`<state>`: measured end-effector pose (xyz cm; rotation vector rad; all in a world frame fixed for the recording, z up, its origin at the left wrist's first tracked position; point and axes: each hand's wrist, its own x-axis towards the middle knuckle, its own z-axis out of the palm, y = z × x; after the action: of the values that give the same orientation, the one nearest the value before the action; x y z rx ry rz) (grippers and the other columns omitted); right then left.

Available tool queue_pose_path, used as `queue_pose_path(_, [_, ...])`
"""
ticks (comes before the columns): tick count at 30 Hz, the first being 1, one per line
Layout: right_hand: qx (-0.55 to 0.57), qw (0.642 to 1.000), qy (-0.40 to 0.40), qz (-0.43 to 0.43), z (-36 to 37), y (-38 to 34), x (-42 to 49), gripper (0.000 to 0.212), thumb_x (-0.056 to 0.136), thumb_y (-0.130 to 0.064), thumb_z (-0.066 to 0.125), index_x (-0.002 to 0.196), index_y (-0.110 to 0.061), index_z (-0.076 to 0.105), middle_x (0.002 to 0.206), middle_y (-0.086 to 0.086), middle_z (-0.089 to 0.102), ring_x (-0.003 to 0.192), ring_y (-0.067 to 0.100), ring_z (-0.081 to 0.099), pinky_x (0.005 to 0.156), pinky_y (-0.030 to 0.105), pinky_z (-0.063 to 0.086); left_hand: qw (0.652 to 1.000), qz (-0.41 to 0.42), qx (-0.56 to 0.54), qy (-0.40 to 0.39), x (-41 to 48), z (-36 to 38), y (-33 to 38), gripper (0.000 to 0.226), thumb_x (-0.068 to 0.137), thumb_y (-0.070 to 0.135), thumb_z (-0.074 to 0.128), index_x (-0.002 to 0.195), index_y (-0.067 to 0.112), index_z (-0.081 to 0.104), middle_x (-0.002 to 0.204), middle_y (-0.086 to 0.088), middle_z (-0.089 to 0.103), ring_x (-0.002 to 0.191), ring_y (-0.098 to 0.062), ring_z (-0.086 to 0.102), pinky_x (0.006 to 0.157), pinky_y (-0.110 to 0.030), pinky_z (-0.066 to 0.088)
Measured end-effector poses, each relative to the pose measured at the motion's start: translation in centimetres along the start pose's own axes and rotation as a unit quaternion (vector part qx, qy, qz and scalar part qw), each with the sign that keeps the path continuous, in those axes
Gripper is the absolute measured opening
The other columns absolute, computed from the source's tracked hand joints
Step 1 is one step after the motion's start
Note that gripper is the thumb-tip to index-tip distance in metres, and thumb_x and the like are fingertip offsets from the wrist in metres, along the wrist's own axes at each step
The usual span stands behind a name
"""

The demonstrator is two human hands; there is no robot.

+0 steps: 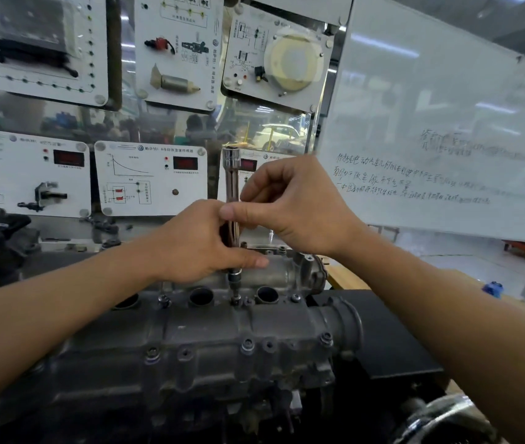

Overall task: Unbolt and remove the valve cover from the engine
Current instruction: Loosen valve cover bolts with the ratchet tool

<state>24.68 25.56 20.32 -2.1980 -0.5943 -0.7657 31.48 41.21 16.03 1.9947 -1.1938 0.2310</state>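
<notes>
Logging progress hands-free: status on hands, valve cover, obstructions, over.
Left hand and right hand both grip the upright extension bar. Socket on a valve cover bolt; cover not yet off. No obstruction seen.

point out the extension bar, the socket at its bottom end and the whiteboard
extension bar (pixel 231 184): head view, on the chrome shaft near its top
socket (pixel 233 278): head view, on its dark side wall
whiteboard (pixel 431 75): head view, on a bare patch above the writing
</notes>
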Motion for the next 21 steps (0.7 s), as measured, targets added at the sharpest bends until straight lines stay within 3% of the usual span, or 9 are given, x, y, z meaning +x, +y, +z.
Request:
queue_pose_path(1, [0.007, 1.000, 0.001, 0.001, 0.3, -0.1, 0.0, 0.025, 0.072, -0.020, 0.087, 0.075, -0.002, 0.070, 0.069, 0.011, 0.073, 0.063, 0.025, 0.071, 0.059, 0.033, 0.059, 1.000, -0.007, 0.001, 0.006, -0.1, 0.0, -0.1, 0.051, 0.071, 0.043, 0.083, 0.113, 0.020, 0.066, 0.081, -0.012, 0.072, 0.070, -0.020, 0.067, 0.075, -0.040, 0.056])
queue_pose_path(3, [-0.003, 1.000, 0.009, 0.011, 0.8, -0.2, 0.0, 0.024, 0.074, -0.021, 0.086, 0.076, -0.004, 0.070, 0.070, 0.010, 0.072, 0.063, 0.024, 0.069, 0.061, 0.035, 0.059, 1.000, -0.006, -0.006, 0.015, -0.1, 0.1, -0.2, 0.040, 0.072, 0.042, 0.083, 0.104, 0.023, 0.068, 0.078, -0.014, 0.072, 0.067, -0.021, 0.066, 0.071, -0.039, 0.056])
queue_pose_path(5, [-0.045, 0.999, 0.013, 0.019, 1.2, -0.4, -0.1, 0.027, 0.074, -0.030, 0.086, 0.076, -0.008, 0.070, 0.070, 0.007, 0.070, 0.060, 0.017, 0.064, 0.060, 0.032, 0.057, 0.999, 0.022, -0.027, 0.012, -0.3, 0.3, 0.0, 0.021, 0.074, 0.035, 0.082, 0.088, 0.031, 0.067, 0.066, 0.009, 0.069, 0.058, -0.002, 0.061, 0.060, -0.022, 0.051])
queue_pose_path(7, [-0.076, 0.997, 0.007, 0.004, 1.5, -0.7, -0.3, 0.029, 0.074, -0.033, 0.085, 0.071, -0.011, 0.067, 0.066, 0.002, 0.067, 0.057, 0.009, 0.058, 0.056, 0.026, 0.052, 0.998, 0.050, -0.039, 0.004, -0.6, 0.4, 0.2, 0.022, 0.076, 0.029, 0.081, 0.082, 0.039, 0.063, 0.072, 0.027, 0.068, 0.070, 0.009, 0.063, 0.064, -0.007, 0.046])
queue_pose_path(10, [-0.081, 0.996, -0.030, 0.006, 1.1, -1.1, -0.1, 0.021, 0.083, -0.023, 0.078, 0.069, -0.011, 0.068, 0.063, -0.002, 0.065, 0.055, 0.006, 0.056, 0.056, 0.024, 0.049, 0.998, 0.041, -0.036, -0.015, -0.4, 0.1, 0.1, 0.019, 0.077, 0.039, 0.076, 0.092, 0.031, 0.067, 0.084, 0.009, 0.072, 0.081, -0.006, 0.068, 0.070, -0.021, 0.053])
queue_pose_path(14, [0.011, 0.987, -0.105, 0.118, -0.9, -0.7, 0.0, 0.009, 0.095, -0.008, 0.061, 0.096, -0.002, 0.067, 0.072, 0.003, 0.063, 0.064, 0.015, 0.060, 0.057, 0.028, 0.053, 0.988, 0.019, -0.119, -0.098, -0.6, -0.8, -0.4, 0.029, 0.091, 0.001, 0.062, 0.119, 0.008, 0.063, 0.108, -0.003, 0.074, 0.102, -0.012, 0.070, 0.092, -0.024, 0.053])
queue_pose_path(16, [0.010, 0.980, -0.135, 0.148, -1.3, -0.2, -0.3, 0.009, 0.098, -0.012, 0.056, 0.100, -0.008, 0.065, 0.074, -0.004, 0.064, 0.067, 0.008, 0.062, 0.057, 0.020, 0.051, 0.991, 0.026, -0.087, -0.098, -0.7, -1.1, -0.5, 0.029, 0.091, -0.005, 0.061, 0.115, 0.011, 0.065, 0.104, -0.002, 0.076, 0.102, -0.011, 0.071, 0.092, -0.024, 0.053])
queue_pose_path(18, [-0.015, 0.981, -0.140, 0.134, -1.1, -0.1, -0.7, 0.007, 0.097, -0.018, 0.059, 0.096, -0.015, 0.066, 0.074, -0.010, 0.067, 0.065, 0.002, 0.063, 0.057, 0.016, 0.050, 0.995, 0.036, -0.048, -0.084, -0.7, -0.9, -0.4, 0.023, 0.089, 0.003, 0.067, 0.107, 0.018, 0.067, 0.097, 0.005, 0.076, 0.095, -0.007, 0.071, 0.087, -0.022, 0.054])
queue_pose_path(21, [-0.073, 0.990, -0.079, 0.093, -0.8, 0.0, -0.7, 0.029, 0.083, -0.043, 0.074, 0.088, -0.014, 0.071, 0.077, 0.000, 0.074, 0.064, 0.015, 0.068, 0.056, 0.029, 0.056, 0.998, 0.059, 0.002, -0.024, -0.5, -0.4, -0.1, 0.024, 0.082, 0.021, 0.078, 0.095, 0.036, 0.064, 0.082, 0.011, 0.070, 0.074, -0.005, 0.066, 0.068, -0.017, 0.051])
